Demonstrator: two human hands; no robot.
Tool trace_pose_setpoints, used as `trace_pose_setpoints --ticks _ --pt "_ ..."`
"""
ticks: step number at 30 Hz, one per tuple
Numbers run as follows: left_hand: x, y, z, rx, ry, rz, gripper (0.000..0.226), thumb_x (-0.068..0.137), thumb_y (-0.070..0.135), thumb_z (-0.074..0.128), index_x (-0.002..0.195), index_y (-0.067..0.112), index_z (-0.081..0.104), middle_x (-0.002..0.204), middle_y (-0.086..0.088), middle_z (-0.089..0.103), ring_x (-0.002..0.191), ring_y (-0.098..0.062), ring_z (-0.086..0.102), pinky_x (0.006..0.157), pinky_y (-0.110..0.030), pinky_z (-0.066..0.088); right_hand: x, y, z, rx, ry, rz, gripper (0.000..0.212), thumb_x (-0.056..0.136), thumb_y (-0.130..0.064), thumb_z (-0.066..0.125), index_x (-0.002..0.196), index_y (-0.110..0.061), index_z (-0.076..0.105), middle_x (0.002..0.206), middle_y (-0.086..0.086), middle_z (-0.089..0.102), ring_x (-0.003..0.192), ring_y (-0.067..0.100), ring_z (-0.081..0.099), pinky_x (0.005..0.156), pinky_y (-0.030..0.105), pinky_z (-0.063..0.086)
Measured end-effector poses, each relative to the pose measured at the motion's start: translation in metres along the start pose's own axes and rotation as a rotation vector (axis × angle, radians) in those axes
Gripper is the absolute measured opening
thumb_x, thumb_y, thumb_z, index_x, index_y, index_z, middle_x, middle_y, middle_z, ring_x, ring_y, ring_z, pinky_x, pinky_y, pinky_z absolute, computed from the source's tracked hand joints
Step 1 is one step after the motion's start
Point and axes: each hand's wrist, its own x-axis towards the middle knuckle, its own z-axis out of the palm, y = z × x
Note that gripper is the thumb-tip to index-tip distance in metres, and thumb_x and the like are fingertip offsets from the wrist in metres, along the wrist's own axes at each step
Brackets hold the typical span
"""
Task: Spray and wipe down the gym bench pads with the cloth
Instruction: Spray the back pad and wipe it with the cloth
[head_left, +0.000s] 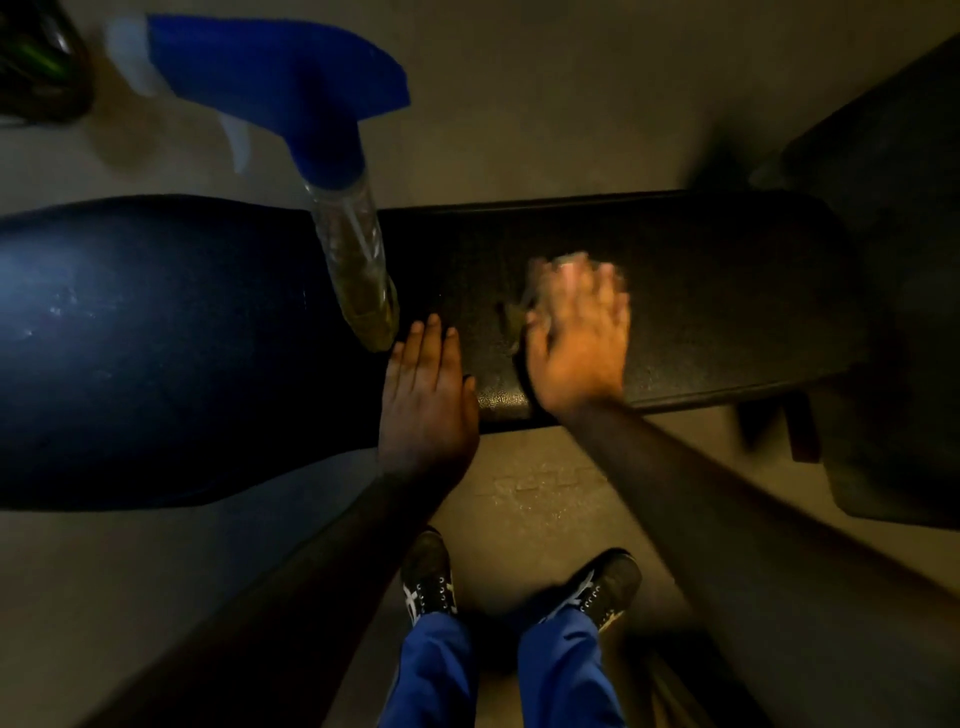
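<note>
Black textured gym bench pad (701, 291): right hand (579, 338) pressed flat, blurred, fingers spread over a barely visible cloth (511, 317). Left hand (426, 400) flat, fingers together, at near edge. Blue-headed clear spray bottle (358, 254) stood upright just left.

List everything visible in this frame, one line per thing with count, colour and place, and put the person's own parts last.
Spray bottle: 1, blue trigger head, clear body with yellowish liquid, standing at the join of the two pads, close to the camera.
Left bench pad: 1, dark glossy blue-black, left half of view.
Right bench pad: 1, black textured, centre to right.
Cloth: 1, dull and dark, mostly hidden under the right hand, blurred.
Dark equipment: 1, black, far right, unclear what it is.
Dark object: 1, black with green, top left corner, unclear.
Floor: grey-tan.
Shoes: 2, black and white, bottom centre.
Trousers: blue, bottom centre.
Left hand: flat on the pad's near edge.
Right hand: pressing on the cloth, motion-blurred.
</note>
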Motion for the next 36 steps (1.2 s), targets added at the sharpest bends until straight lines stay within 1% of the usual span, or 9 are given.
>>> trace_pose_setpoints --ticks 3,7,11,13,21,23,28,31,36 --pt "0.000 -0.001 0.002 -0.048 0.005 0.002 0.056 0.096 0.030 0.034 0.144 0.001 0.040 0.154 -0.020 0.034 0.145 -0.030 0.027 0.119 -0.044 0.016 0.016 0.008 -0.002 -0.030 -0.113 -0.414 0.061 0.097 -0.039 0.038 0.157 -0.027 0.034 0.166 0.008 0.027 0.155 0.032 0.016 0.126 0.052 0.013" --pt "0.002 -0.002 -0.001 -0.101 0.008 -0.013 0.056 0.095 0.029 0.035 0.144 0.001 0.040 0.153 -0.018 0.035 0.145 -0.029 0.027 0.120 -0.042 0.016 0.052 -0.014 0.000 -0.022 -0.006 0.014 0.065 0.100 -0.051 0.030 0.158 -0.022 0.030 0.167 0.011 0.022 0.156 0.033 0.011 0.126 0.054 0.011" --pt "0.002 -0.003 -0.015 -0.337 0.045 -0.094 0.051 0.096 0.022 0.046 0.144 0.005 0.042 0.145 -0.014 0.047 0.135 -0.023 0.040 0.112 -0.033 0.031 0.062 -0.013 0.001 -0.082 -0.093 -0.365 0.068 0.097 -0.059 0.026 0.157 -0.027 0.033 0.166 0.008 0.029 0.156 0.030 0.016 0.125 0.049 0.013" --pt "0.002 -0.002 -0.028 -0.416 0.107 -0.193 0.047 0.095 0.021 0.055 0.140 0.010 0.047 0.134 -0.008 0.055 0.121 -0.013 0.049 0.098 -0.022 0.038 0.077 -0.011 -0.003 -0.077 -0.025 -0.184 0.072 0.095 -0.060 0.025 0.157 -0.023 0.033 0.165 0.010 0.029 0.155 0.033 0.016 0.125 0.049 0.012" --pt "-0.008 -0.002 -0.058 -0.502 0.301 -0.424 0.027 0.090 0.032 0.064 0.072 0.021 0.048 0.065 0.006 0.046 0.057 -0.008 0.045 0.051 -0.024 0.037 0.065 -0.042 -0.002 -0.055 -0.108 -0.246 0.062 0.102 -0.047 0.036 0.160 -0.027 0.025 0.169 0.008 0.018 0.157 0.030 0.008 0.127 0.049 0.008" --pt "-0.008 -0.004 -0.066 -0.530 0.335 -0.557 0.027 0.087 0.033 0.068 0.076 0.020 0.048 0.069 0.006 0.046 0.060 -0.007 0.045 0.054 -0.022 0.035 0.063 -0.059 0.004 -0.041 -0.093 -0.017 0.063 0.103 -0.046 0.036 0.160 -0.024 0.021 0.169 0.010 0.014 0.157 0.032 0.005 0.126 0.051 0.006" --pt "0.018 0.003 -0.079 -0.553 0.386 -0.693 0.062 0.075 0.039 0.077 0.126 0.018 0.048 0.114 0.000 0.052 0.103 -0.015 0.053 0.085 -0.030 0.046 0.062 -0.047 -0.001 -0.093 -0.124 -0.356 0.064 0.099 -0.046 0.033 0.159 -0.025 0.027 0.168 0.008 0.022 0.156 0.030 0.011 0.126 0.051 0.006" --pt "0.038 0.003 -0.085 -0.591 0.361 -0.669 0.062 0.077 0.036 0.074 0.132 0.021 0.050 0.127 0.003 0.052 0.116 -0.011 0.053 0.098 -0.037 0.049 0.075 -0.052 0.001 -0.086 -0.068 -0.023 0.064 0.100 -0.044 0.036 0.159 -0.020 0.025 0.167 0.013 0.022 0.156 0.034 0.011 0.125 0.049 0.005" --pt "0.044 -0.007 -0.101 -0.624 0.352 -0.681 0.039 0.085 0.029 0.067 0.122 0.029 0.057 0.112 0.010 0.065 0.104 -0.008 0.062 0.092 -0.042 0.054 0.069 -0.067 0.006 -0.049 -0.171 -0.472 0.064 0.096 -0.046 0.032 0.157 -0.027 0.032 0.166 0.008 0.028 0.155 0.031 0.017 0.126 0.047 0.011"
